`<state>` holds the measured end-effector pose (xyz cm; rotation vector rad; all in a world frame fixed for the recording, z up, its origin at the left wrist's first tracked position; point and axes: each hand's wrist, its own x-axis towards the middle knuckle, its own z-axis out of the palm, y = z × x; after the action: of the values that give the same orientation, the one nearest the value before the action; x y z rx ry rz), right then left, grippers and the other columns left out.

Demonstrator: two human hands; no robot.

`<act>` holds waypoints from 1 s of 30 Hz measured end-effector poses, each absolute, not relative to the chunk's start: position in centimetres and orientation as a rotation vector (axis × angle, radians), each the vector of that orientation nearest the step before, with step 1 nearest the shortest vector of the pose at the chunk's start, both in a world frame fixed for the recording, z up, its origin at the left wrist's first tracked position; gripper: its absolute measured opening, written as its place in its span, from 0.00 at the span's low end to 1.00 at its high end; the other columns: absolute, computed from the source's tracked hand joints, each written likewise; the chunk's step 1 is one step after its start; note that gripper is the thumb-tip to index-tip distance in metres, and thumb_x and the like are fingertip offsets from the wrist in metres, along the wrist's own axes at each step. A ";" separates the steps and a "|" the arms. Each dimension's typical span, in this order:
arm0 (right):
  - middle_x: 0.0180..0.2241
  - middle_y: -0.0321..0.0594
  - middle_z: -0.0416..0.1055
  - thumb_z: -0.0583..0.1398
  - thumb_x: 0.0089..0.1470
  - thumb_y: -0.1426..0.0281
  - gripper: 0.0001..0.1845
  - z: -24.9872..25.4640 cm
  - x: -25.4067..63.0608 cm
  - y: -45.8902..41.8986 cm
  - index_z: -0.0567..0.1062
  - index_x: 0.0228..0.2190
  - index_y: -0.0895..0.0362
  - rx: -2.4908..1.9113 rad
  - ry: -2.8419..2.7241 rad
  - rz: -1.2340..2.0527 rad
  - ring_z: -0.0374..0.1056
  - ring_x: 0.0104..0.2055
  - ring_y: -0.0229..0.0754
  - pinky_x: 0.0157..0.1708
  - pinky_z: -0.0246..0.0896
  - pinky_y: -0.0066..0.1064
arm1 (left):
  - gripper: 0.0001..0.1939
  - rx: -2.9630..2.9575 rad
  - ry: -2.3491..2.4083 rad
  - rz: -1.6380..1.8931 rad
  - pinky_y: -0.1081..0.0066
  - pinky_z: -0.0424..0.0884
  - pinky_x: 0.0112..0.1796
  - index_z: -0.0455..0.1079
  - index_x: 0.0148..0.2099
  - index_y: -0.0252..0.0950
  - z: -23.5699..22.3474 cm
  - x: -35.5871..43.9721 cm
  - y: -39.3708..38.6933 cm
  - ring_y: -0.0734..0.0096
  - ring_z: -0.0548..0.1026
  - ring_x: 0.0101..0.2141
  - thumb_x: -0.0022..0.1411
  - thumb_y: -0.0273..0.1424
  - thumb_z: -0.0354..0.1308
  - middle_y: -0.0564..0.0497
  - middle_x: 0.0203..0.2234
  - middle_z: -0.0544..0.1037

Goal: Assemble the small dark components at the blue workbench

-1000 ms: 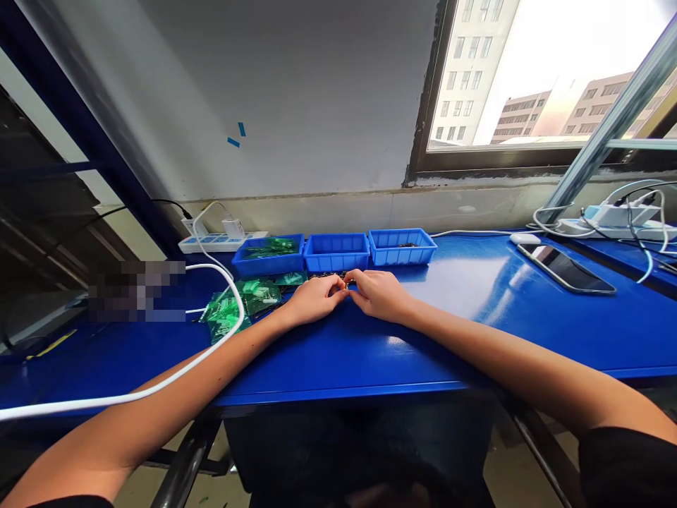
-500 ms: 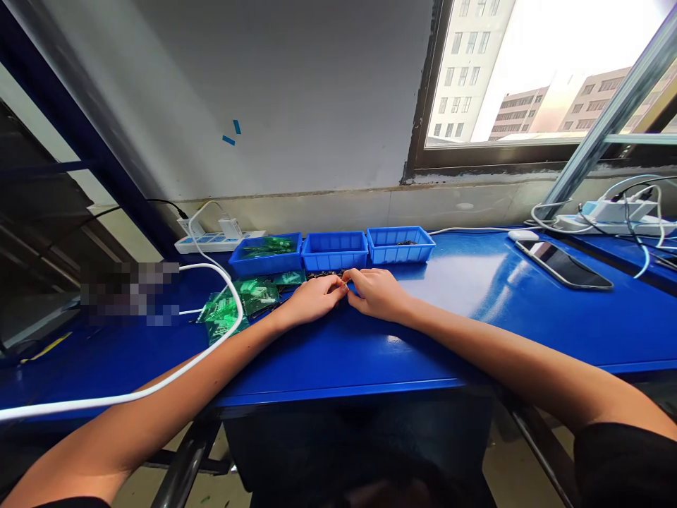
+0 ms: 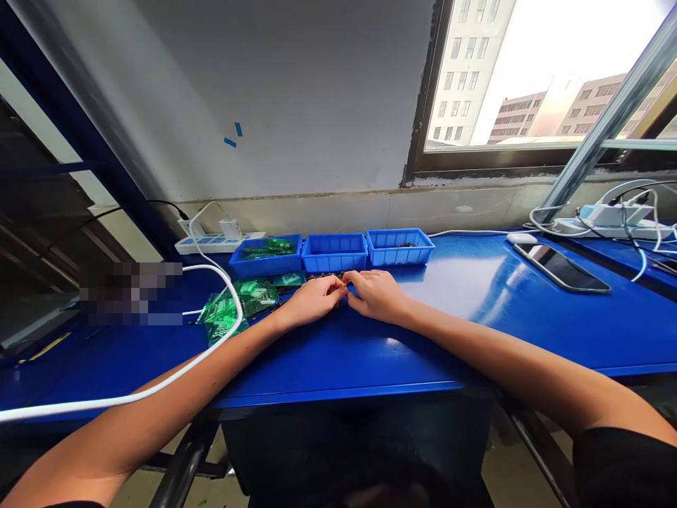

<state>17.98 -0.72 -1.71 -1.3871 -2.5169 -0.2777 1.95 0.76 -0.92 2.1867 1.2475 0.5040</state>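
Note:
My left hand [image 3: 316,299] and my right hand [image 3: 374,295] meet fingertip to fingertip over the blue table [image 3: 338,360]. Both are pinched closed around something tiny that I cannot make out. Just behind the fingers lie small dark parts [image 3: 339,276], partly hidden by the hands. Green plastic bags [image 3: 257,296] with printed labels are spread left of my left hand. Three blue bins stand in a row beyond: the left bin [image 3: 248,266] contains green bags, the middle bin [image 3: 335,264] shows a bare inside, and the right bin [image 3: 415,254] has a few dark bits.
A thick white cable [image 3: 159,384] arches over my left forearm. A power strip [image 3: 204,244] with plugs sits at the back left. On the right lie a phone [image 3: 563,267], a small white case [image 3: 521,238] and another power strip [image 3: 597,226] with tangled cords.
Both hands stay in the same place, fingertips together, with hardly any finger movement. The whole view has shifted very slightly.

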 end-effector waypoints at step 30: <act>0.35 0.42 0.75 0.47 0.60 0.70 0.13 -1.0 18.4 -0.9 0.68 0.42 0.58 -1.468 -2.443 -0.168 0.70 0.39 0.40 0.33 0.53 0.27 | 0.12 2.129 1.158 0.477 0.73 0.60 0.26 0.63 0.34 0.36 -0.5 1.5 1.0 0.71 0.67 0.25 0.56 0.40 0.48 0.55 0.22 0.70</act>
<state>18.44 -0.91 -1.02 -1.4675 -2.4428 -0.1679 1.46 0.99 -0.49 2.1289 1.1578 0.4767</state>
